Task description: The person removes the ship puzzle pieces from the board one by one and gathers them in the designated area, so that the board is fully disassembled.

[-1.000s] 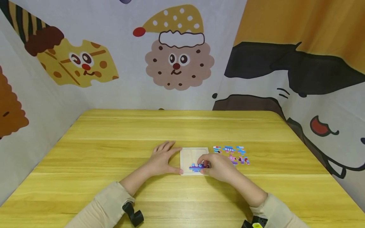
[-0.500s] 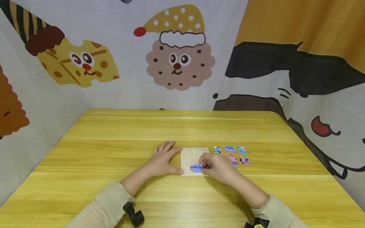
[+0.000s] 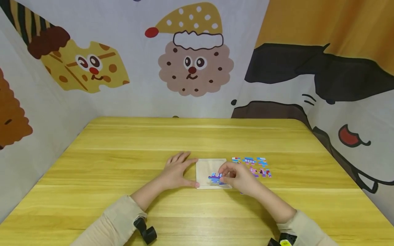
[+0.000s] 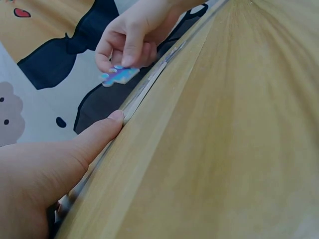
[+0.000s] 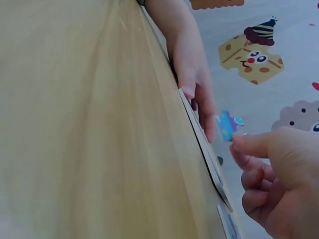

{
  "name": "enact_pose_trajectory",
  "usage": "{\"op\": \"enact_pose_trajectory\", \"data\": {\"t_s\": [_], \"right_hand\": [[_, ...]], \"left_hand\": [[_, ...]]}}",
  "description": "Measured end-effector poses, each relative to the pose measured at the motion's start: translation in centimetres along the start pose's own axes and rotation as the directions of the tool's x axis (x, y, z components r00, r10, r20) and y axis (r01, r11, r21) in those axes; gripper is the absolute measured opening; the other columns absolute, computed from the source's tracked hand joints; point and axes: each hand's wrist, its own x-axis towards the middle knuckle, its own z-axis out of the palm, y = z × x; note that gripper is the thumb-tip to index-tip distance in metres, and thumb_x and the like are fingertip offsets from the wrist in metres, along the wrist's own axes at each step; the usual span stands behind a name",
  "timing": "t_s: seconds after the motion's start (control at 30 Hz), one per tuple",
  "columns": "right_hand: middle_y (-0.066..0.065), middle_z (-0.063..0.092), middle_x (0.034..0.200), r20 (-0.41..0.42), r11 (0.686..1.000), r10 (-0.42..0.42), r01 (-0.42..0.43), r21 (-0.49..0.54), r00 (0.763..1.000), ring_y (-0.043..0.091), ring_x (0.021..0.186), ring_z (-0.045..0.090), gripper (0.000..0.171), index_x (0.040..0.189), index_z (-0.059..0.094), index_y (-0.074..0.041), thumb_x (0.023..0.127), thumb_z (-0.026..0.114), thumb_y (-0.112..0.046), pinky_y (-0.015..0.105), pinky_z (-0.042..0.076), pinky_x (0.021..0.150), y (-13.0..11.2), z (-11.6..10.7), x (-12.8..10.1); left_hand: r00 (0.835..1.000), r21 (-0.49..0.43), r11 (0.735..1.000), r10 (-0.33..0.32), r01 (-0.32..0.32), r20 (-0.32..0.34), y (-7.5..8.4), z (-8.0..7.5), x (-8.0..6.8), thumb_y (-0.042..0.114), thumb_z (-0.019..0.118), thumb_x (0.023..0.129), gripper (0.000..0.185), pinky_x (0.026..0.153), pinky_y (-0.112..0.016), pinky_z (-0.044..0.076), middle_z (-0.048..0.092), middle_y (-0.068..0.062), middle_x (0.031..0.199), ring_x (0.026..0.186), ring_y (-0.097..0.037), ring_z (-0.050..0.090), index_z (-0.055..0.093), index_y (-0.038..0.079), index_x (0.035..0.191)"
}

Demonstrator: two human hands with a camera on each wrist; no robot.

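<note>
My right hand [image 3: 241, 179] pinches a blue and purple puzzle piece [image 3: 214, 177] between thumb and fingers. In the left wrist view, this piece [image 4: 119, 75] is held up above a pale wooden puzzle tray [image 3: 203, 167]; the right wrist view also shows the piece [image 5: 229, 125] raised clear of the tray [image 5: 202, 139]. My left hand [image 3: 176, 172] lies spread at the tray's left side, its thumb at the near corner and index finger at the far corner. Part of the tray's right side is hidden behind my right hand.
Several loose puzzle pieces [image 3: 249, 160] lie in rows on the wooden table [image 3: 123, 136] to the tray's right, some partly hidden by my right hand. A cartoon-printed curtain [image 3: 132, 106] hangs behind the table.
My right hand has lifted the puzzle piece a little off the tray and shifted slightly to the right. The left hand stays at the tray's edge.
</note>
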Motion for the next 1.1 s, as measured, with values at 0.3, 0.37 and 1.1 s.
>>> {"op": "enact_pose_trajectory", "data": {"t_s": [0.3, 0.37, 1.1], "right_hand": [[0.002, 0.064, 0.084, -0.051, 0.995, 0.065, -0.060, 0.085, 0.997, 0.010, 0.053, 0.034, 0.012, 0.096, 0.066, -0.012, 0.086, 0.072, -0.009, 0.020, 0.029, 0.047, -0.5, -1.5, -0.7], [0.003, 0.064, 0.083, -0.065, 0.993, 0.070, -0.063, 0.102, 0.995, 0.010, 0.051, 0.033, 0.012, 0.096, 0.067, -0.011, 0.086, 0.071, -0.008, 0.020, 0.029, 0.046, -0.5, -1.8, -0.9], [0.006, 0.064, 0.083, -0.152, 0.992, 0.036, -0.017, 0.126, 0.988, 0.004, 0.053, 0.039, 0.011, 0.095, 0.069, -0.002, 0.083, 0.071, 0.000, 0.023, 0.036, 0.044, 1.8, -5.8, -5.2]], "left_hand": [[1.000, -0.005, 1.000, 0.009, -0.009, 0.007, 0.2, -0.1, 0.0, 0.072, 0.066, 0.071, 0.095, 0.109, -0.057, 0.010, 0.019, -0.014, 0.156, 0.141, -0.036, 0.013, 0.040, 0.023, 0.147], [1.000, -0.006, 1.000, 0.009, -0.009, 0.006, 0.2, -0.1, 0.0, 0.072, 0.066, 0.071, 0.095, 0.109, -0.057, 0.010, 0.019, -0.014, 0.156, 0.141, -0.037, 0.013, 0.040, 0.022, 0.147], [1.000, -0.002, 1.000, 0.001, -0.001, 0.019, 0.2, -0.3, -0.1, 0.071, 0.066, 0.071, 0.095, 0.109, -0.056, 0.008, 0.017, -0.014, 0.157, 0.142, -0.036, 0.012, 0.039, 0.023, 0.148]]}}
